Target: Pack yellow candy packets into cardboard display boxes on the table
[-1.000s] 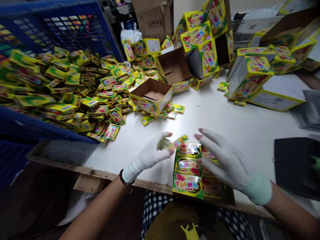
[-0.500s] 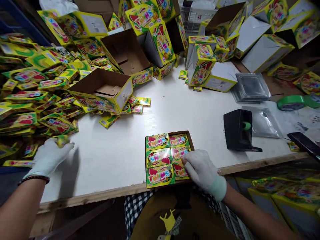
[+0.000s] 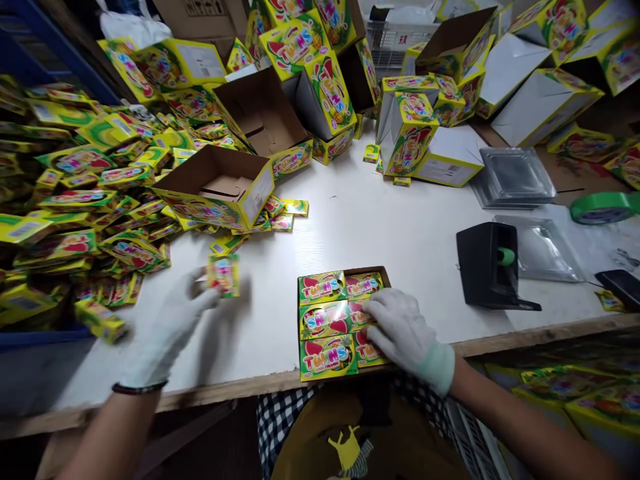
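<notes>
The gloved left hand pinches a small yellow-green candy packet above the white table, fingers closed on its edge, leaving its face exposed. The right hand rests slightly curled over the packed yellow-green display box, apparently steadying it.

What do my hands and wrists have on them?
Your left hand and right hand wear white gloves; the right cuff is pale mint green. A dark bracelet circles your left wrist.
</notes>
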`<state>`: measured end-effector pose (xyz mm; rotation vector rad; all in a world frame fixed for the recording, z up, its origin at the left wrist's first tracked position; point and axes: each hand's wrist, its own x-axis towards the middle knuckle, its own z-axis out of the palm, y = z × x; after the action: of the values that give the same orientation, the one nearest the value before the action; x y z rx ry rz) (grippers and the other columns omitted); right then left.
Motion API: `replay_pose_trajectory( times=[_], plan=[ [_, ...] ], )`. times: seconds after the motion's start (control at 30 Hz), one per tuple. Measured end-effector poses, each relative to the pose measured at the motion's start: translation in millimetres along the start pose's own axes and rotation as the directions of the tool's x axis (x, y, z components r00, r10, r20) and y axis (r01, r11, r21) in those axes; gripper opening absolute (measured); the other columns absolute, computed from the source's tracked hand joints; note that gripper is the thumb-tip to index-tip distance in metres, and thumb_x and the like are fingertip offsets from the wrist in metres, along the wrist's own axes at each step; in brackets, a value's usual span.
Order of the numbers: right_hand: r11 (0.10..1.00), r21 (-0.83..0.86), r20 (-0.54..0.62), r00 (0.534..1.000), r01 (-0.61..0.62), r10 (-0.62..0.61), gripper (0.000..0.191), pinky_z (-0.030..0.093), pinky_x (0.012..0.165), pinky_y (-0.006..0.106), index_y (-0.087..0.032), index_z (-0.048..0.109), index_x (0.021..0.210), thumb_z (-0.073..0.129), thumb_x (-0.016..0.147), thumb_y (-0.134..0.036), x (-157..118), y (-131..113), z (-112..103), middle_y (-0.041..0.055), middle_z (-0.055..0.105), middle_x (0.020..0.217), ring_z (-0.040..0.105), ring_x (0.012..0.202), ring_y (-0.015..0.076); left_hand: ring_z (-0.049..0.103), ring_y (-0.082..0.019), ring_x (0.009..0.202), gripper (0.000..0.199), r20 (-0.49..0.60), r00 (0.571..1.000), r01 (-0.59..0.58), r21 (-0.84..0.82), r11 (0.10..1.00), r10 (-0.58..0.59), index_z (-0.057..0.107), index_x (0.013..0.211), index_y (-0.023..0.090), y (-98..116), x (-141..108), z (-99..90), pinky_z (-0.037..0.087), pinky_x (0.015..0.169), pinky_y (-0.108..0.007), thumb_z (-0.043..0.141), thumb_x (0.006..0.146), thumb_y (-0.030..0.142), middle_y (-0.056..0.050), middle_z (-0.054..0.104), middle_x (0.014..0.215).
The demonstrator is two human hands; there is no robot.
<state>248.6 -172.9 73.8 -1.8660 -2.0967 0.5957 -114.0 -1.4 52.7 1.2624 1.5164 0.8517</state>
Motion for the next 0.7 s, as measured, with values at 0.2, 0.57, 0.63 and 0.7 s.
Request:
replay_pose_trajectory(
  times=[0.2, 0.57, 0.63, 0.7],
  plan=[
    [0.869, 0.443, -0.237, 0.964, 0.22, -0.123, 0.045, 0.051, 0.089, 0.035, -0.019, 0.048, 0.135, 0.058, 0.091, -0.026, 40, -24, -24, 0.012, 0.057, 0.126, 0.06, 0.101, 0.0192, 0.065, -0.021, 0.094, 0.074, 0.496, 0.862, 0.029, -0.26, 0.965, 0.107, 0.046, 0.139, 0.021, 55, -82, 114.6, 0.055, 0.085, -0.033, 0.078, 0.073, 0.023, -0.007, 0.068, 0.106],
    [0.872, 0.48, -0.271, 0.93, -0.093, 0.248, 0.045, 0.054, 0.077, 0.036, -0.018, 0.05, 0.137, 0.05, 0.094, -0.029, 20, 34, -29, 0.0058, 0.064, 0.095, 0.062, 0.077, 0.0172, 0.06, -0.019, 0.082, 0.058, 0.221, 0.963, -0.226, 0.354, 0.907, 0.153, 0.046, 0.134, 0.017, 39, -49, 39.8, 0.052, 0.079, -0.036, 0.057, 0.082, 0.04, -0.004, 0.062, 0.092],
    [0.894, 0.433, -0.278, 0.928, -0.11, 0.249, 0.045, 0.054, 0.084, 0.039, -0.019, 0.049, 0.139, 0.047, 0.095, -0.029, 13, 42, -20, 0.0083, 0.066, 0.103, 0.065, 0.09, 0.0205, 0.059, -0.027, 0.102, 0.057, 0.232, 0.943, -0.333, 0.647, 0.686, 0.239, 0.051, 0.131, 0.017, 29, -35, 11.2, 0.049, 0.092, -0.045, 0.054, 0.079, 0.041, -0.011, 0.062, 0.109],
    [0.926, 0.366, -0.247, 0.951, -0.087, 0.186, 0.044, 0.051, 0.095, 0.042, -0.02, 0.052, 0.137, 0.046, 0.094, -0.029, 7, 49, -11, 0.0106, 0.066, 0.117, 0.063, 0.108, 0.0237, 0.05, -0.036, 0.117, 0.051, 0.247, 0.931, -0.335, 0.871, 0.359, 0.269, 0.058, 0.12, 0.016, 15, -21, -25.1, 0.042, 0.097, -0.056, 0.049, 0.075, 0.039, -0.018, 0.057, 0.119]
  ],
)
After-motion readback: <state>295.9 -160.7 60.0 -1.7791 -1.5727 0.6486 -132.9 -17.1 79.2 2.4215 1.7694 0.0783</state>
